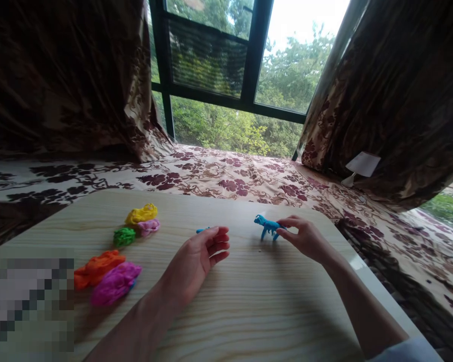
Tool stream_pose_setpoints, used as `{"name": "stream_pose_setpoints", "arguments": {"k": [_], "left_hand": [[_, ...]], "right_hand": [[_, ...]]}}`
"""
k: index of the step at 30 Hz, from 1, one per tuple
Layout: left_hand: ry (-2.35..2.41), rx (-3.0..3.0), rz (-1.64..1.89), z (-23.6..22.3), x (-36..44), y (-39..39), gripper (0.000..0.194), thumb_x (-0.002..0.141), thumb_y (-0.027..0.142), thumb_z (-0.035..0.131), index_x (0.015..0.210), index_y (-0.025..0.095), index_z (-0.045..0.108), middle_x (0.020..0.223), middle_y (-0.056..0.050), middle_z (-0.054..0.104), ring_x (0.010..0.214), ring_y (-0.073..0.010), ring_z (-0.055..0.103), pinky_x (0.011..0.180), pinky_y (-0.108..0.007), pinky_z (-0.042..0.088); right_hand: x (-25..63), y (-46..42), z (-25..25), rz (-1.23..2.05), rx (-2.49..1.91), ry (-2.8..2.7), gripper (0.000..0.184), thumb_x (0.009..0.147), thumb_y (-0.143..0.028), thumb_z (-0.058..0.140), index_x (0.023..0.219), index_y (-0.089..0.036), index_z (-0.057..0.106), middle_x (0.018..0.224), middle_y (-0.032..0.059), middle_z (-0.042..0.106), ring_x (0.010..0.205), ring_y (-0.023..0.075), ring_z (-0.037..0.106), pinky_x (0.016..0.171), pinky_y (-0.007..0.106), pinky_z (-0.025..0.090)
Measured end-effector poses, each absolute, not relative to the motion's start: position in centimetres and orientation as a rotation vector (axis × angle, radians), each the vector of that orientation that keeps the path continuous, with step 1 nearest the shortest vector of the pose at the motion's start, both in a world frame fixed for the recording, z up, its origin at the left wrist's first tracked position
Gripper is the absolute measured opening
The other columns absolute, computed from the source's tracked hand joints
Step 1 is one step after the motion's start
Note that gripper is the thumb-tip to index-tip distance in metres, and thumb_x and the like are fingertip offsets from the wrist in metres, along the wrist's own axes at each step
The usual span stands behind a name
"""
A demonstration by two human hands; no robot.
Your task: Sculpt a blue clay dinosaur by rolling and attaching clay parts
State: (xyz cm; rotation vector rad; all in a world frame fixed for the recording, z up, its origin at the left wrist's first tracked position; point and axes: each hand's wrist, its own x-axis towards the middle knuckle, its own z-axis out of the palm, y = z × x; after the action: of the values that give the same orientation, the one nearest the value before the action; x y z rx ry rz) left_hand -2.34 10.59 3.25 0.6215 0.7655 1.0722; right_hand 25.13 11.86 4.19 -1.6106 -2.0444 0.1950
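Observation:
A small blue clay animal (pixel 266 225) stands on its legs on the light wooden table (pixel 249 311). My right hand (pixel 305 236) pinches its rear end with fingertips. My left hand (pixel 198 259) rests on the table with fingers curled, and a small blue bit of clay (pixel 202 230) shows just beyond its fingertips, partly hidden. Whether the left hand holds that bit is unclear.
Clay lumps lie at the table's left: yellow (pixel 141 213), pink (pixel 149 226), green (pixel 124 236), orange (pixel 98 267) and magenta (pixel 115 284). A floral cloth (pixel 230 178) covers the ledge behind. Dark curtains (pixel 400 90) flank a window. A white tag (pixel 362 165) sits at right.

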Motion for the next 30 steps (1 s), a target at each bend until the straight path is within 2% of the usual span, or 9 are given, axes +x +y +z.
{"name": "stream_pose_setpoints", "arguments": {"k": [13,20,30], "left_hand": [[0.804,0.644,1.053,3.5,-1.7,9.9,0.018,0.075,0.027,0.059,0.087,0.014,0.065,0.085,-0.006,0.062,0.076,-0.0139,0.058,0.069,-0.027,0.050],[0.825,0.663,1.046,3.3,-1.6,10.0,0.020,0.076,0.028,0.059,0.088,0.014,0.065,0.086,-0.005,0.061,0.076,-0.0136,0.058,0.069,-0.026,0.050],[0.819,0.666,1.038,3.5,-1.6,9.9,0.020,0.073,0.026,0.060,0.088,0.014,0.065,0.082,-0.005,0.063,0.072,-0.0138,0.060,0.067,-0.025,0.049]], "right_hand": [[25.8,11.6,3.6,0.142,-1.578,-2.040,0.031,0.075,-0.033,0.060,0.105,-0.025,0.063,0.096,0.0047,0.065,0.089,0.0231,0.059,0.078,0.034,0.044],[25.4,11.1,3.8,0.106,-1.561,-2.044,0.024,0.075,-0.028,0.058,0.098,-0.024,0.065,0.093,0.0039,0.065,0.089,0.0222,0.059,0.079,0.034,0.043],[25.1,11.3,3.1,0.090,-1.511,-2.007,0.024,0.077,-0.026,0.056,0.100,-0.023,0.063,0.093,0.0049,0.065,0.089,0.0223,0.058,0.081,0.035,0.043]]}}
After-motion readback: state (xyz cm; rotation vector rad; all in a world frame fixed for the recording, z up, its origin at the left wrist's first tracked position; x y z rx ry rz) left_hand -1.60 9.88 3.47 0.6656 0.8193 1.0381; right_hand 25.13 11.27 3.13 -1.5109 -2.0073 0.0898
